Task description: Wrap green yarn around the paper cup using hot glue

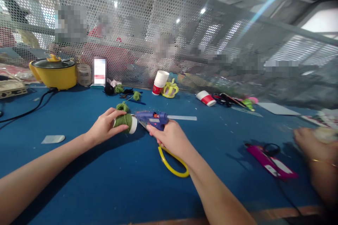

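Observation:
My left hand (105, 126) is closed round a white paper cup (126, 123) lying on its side and wrapped in green yarn. A loose clump of green yarn (123, 107) lies just behind it. My right hand (170, 136) grips a blue glue gun (152, 118), its nozzle pointing left at the cup's rim. A clear glue stick (182, 117) sticks out of the gun's back. A yellow cord (171, 165) loops below my right wrist on the blue table (105, 182).
A yellow pot (54, 72) with a black cable stands back left. Paper cups (160, 82), a yellow crown toy (170, 89), scissors and yarn bits lie along the mesh screen. Another person's hand (314, 147) rests at right near a pink package (270, 161).

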A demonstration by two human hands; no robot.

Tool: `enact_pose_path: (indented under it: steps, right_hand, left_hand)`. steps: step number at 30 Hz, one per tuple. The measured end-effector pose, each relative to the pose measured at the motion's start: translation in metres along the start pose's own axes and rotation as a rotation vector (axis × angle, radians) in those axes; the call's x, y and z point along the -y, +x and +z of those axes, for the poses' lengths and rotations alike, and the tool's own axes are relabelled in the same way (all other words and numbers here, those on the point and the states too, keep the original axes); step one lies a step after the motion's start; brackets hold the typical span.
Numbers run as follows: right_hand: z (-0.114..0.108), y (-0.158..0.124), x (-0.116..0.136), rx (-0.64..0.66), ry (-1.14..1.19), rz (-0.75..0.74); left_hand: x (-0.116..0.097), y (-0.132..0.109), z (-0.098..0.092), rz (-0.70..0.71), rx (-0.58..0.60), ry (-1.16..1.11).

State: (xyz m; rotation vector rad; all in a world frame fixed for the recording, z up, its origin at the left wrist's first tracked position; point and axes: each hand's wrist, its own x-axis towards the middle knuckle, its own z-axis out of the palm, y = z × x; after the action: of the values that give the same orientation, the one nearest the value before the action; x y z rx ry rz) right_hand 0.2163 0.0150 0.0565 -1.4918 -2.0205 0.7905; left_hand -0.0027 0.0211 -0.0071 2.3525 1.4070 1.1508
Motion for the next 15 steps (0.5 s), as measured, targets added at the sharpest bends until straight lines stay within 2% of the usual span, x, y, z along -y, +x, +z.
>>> enact_pose_path:
  steps: [15]
  right_hand:
    - [-0.0021, -0.0037, 0.0017, 0.018, -0.018, -0.004]
  left_hand:
    - [-0.0001, 0.0019, 0.0009, -0.162, -0.05, -0.028]
